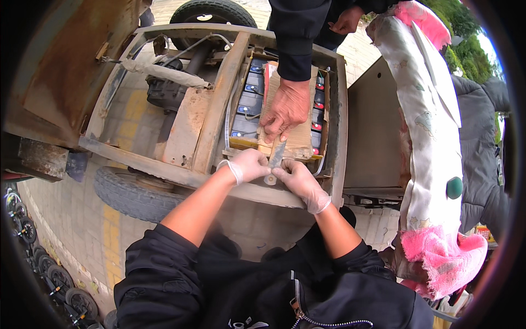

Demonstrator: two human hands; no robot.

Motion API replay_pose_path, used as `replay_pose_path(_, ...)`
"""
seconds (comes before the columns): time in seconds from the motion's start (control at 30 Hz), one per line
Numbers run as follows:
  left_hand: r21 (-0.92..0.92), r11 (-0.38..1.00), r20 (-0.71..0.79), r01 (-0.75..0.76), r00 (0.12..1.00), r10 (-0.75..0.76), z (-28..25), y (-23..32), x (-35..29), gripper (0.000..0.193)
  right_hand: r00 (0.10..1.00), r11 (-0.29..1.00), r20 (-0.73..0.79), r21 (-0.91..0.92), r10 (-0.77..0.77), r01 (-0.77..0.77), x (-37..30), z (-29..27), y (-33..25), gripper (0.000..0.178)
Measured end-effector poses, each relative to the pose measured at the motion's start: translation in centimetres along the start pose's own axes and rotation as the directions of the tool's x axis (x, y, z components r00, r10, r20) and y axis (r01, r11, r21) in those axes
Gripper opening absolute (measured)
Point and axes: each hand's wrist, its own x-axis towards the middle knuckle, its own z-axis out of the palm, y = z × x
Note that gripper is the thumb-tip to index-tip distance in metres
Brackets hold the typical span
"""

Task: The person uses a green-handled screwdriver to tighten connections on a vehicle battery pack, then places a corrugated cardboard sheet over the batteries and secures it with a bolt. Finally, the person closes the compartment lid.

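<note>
My left hand, in a thin translucent glove, pinches one side of a flat, grey, blade-like metal piece. From the other side my right hand, gloved the same way, grips it with thumb and fingers. The piece has a pale rounded end towards me; its exact kind I cannot make out. Its far end lies over a sheet of brown cardboard. Another person's bare hand presses on that cardboard, fingertips close to the metal piece. Several grey batteries with blue and red terminals flank the cardboard.
The batteries sit in a rusty metal vehicle frame. Left of them are an axle, a wheel below and another wheel beyond. A seat with a pale cover and pink cloth stands at right.
</note>
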Motion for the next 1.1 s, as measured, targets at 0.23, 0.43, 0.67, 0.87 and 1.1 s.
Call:
replay_pose_path(0.23, 0.033, 0.994, 0.015, 0.099, 0.995, -0.1, 0.1, 0.4, 0.4, 0.032, 0.998, 0.998, 0.045, 0.031, 0.045, -0.047, 0.2, -0.2, 0.4, 0.045)
replay_pose_path(0.43, -0.022, 0.991, 0.026, 0.129, 0.991, -0.128, 0.3, 0.1, 1.2, 0.038, 0.993, 0.996, 0.075, -0.013, 0.088, -0.088, 0.7, -0.7, 0.9, 0.044)
replay_pose_path(0.67, 0.116, 0.977, 0.011, 0.18, 0.983, -0.182, 0.6, 0.5, 1.0, 0.042, 0.988, 0.988, -0.004, 0.013, 0.155, -0.155, 0.8, -0.3, 1.4, 0.044)
replay_pose_path(0.87, 0.153, 0.959, 0.049, 0.239, 0.967, -0.249, -0.6, 1.5, 1.8, 0.045, 0.984, 0.983, -0.051, 0.069, 0.173, -0.17, 0.1, -0.4, 0.6, 0.045)
replay_pose_path(1.1, 0.05, 0.98, 0.017, 0.191, 0.981, -0.192, 0.1, 0.4, 1.4, 0.043, 0.987, 0.989, -0.062, 0.026, 0.15, -0.149, 0.2, -0.3, 0.6, 0.044)
